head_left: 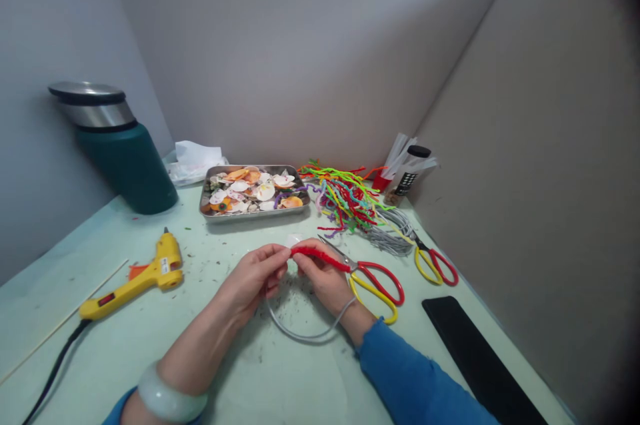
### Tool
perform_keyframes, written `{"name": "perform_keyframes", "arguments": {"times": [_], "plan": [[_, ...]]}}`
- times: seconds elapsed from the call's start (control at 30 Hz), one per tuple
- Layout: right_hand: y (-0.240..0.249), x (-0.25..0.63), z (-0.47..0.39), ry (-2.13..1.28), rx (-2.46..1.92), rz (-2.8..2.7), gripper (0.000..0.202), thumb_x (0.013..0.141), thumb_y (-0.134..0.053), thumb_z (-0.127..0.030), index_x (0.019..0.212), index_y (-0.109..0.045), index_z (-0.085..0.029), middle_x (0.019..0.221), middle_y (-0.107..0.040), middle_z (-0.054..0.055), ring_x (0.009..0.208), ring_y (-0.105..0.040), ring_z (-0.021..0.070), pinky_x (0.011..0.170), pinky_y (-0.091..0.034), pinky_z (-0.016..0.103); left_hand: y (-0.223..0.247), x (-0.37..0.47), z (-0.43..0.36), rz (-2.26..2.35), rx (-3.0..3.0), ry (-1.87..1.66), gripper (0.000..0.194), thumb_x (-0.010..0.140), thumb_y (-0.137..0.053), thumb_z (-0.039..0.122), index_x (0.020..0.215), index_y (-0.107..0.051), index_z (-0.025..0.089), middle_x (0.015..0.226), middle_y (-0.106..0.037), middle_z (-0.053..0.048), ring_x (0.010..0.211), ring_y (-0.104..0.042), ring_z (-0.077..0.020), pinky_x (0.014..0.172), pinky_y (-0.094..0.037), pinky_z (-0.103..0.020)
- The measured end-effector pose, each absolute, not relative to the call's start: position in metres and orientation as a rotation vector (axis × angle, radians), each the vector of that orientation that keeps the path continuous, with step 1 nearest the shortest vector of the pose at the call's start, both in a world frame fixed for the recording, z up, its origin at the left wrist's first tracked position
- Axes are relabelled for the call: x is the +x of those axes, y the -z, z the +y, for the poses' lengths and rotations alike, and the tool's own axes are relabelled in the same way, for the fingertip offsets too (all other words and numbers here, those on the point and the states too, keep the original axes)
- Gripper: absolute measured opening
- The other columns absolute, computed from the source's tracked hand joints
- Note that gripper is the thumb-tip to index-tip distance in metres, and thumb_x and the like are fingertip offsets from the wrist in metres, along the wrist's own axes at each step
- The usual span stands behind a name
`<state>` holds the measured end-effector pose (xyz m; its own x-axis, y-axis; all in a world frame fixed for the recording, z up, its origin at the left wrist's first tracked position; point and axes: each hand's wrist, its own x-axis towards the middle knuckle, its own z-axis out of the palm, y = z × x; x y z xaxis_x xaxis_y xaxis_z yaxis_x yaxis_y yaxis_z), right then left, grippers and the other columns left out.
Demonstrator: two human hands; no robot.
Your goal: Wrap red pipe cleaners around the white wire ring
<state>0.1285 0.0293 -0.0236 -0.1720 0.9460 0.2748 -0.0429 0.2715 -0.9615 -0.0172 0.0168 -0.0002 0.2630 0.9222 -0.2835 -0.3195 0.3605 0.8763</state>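
Both hands meet over the middle of the table. My left hand (260, 273) pinches one end of a fuzzy red pipe cleaner (320, 253) between thumb and fingertips. The fingers of my right hand (324, 279) are closed on it as well, and the red length runs across the back of that hand. A grey cord (303, 338) curves in a loop below, from the left fingers round to the right wrist. Whether the red piece is wound on this cord I cannot tell. Scissors (354, 266) with red and yellow handles lie just beyond my right hand.
At the left are a yellow glue gun (133, 285), a thin stick (65, 319) and a green bottle (125, 165). A metal tray (255, 215) of shells stands behind, beside colourful pipe cleaners (350, 201) and grey cord (390, 238). More scissors (436, 263) and a black strip (475, 348) lie right.
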Motion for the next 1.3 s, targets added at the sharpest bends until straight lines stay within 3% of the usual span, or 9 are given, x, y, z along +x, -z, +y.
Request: {"name": "perform_keyframes", "arguments": {"times": [0.17,0.4,0.77,0.97,1.17,1.3], "plan": [[0.025,0.128,0.029,-1.079,-0.956,-1.494,0.013,0.079,-0.062,-0.032,0.084,-0.063,-0.021,0.081,-0.061,0.002,0.071,-0.055,0.0141,0.063,-0.044,0.025,0.002,-0.020,0.018,0.965,0.802,-0.969,0.025,0.071,-0.069,0.033,0.070,-0.053,0.014,0.052,-0.040,0.006,0.043,-0.027,-0.0032,0.038,-0.020,-0.016],[0.022,0.127,0.029,-1.235,-0.909,-1.377,0.010,0.076,-0.064,-0.028,0.082,-0.061,-0.020,0.070,-0.060,-0.002,0.058,-0.052,0.0107,0.056,-0.044,0.023,0.002,-0.020,0.020,0.845,0.766,-0.907,0.023,0.076,-0.065,0.030,0.067,-0.051,0.014,0.054,-0.039,0.006,0.043,-0.026,-0.0031,0.038,-0.020,-0.016],[0.024,0.127,0.031,-1.274,-0.927,-1.365,0.011,0.075,-0.064,-0.028,0.080,-0.060,-0.018,0.063,-0.058,-0.003,0.055,-0.051,0.0103,0.055,-0.042,0.022,0.004,-0.019,0.019,0.886,0.731,-0.914,0.023,0.075,-0.065,0.030,0.066,-0.051,0.014,0.054,-0.040,0.005,0.042,-0.027,-0.0031,0.035,-0.021,-0.016],[0.029,0.125,0.034,-1.317,-0.901,-1.317,0.012,0.073,-0.066,-0.026,0.080,-0.059,-0.018,0.067,-0.058,-0.003,0.055,-0.051,0.0097,0.054,-0.042,0.022,0.002,-0.017,0.018,0.895,0.726,-0.994,0.018,0.074,-0.066,0.025,0.072,-0.052,0.014,0.055,-0.042,0.006,0.042,-0.027,-0.0029,0.036,-0.022,-0.016],[0.032,0.126,0.035,-1.309,-0.878,-1.330,0.010,0.076,-0.063,-0.025,0.082,-0.058,-0.019,0.066,-0.055,-0.004,0.055,-0.051,0.0091,0.054,-0.040,0.022,0.001,-0.014,0.017,0.939,0.793,-1.037,0.018,0.072,-0.066,0.025,0.079,-0.052,0.017,0.049,-0.033,0.010,0.040,-0.023,-0.0034,0.035,-0.021,-0.015],[0.035,0.125,0.036,-1.306,-0.934,-1.305,0.011,0.076,-0.062,-0.028,0.080,-0.057,-0.019,0.061,-0.053,-0.005,0.053,-0.049,0.0094,0.052,-0.039,0.022,0.004,-0.011,0.018,1.103,1.068,-1.127,0.021,0.075,-0.062,0.032,0.089,-0.056,0.018,0.055,-0.048,0.006,0.040,-0.037,-0.0064,0.036,-0.033,-0.019]]}}
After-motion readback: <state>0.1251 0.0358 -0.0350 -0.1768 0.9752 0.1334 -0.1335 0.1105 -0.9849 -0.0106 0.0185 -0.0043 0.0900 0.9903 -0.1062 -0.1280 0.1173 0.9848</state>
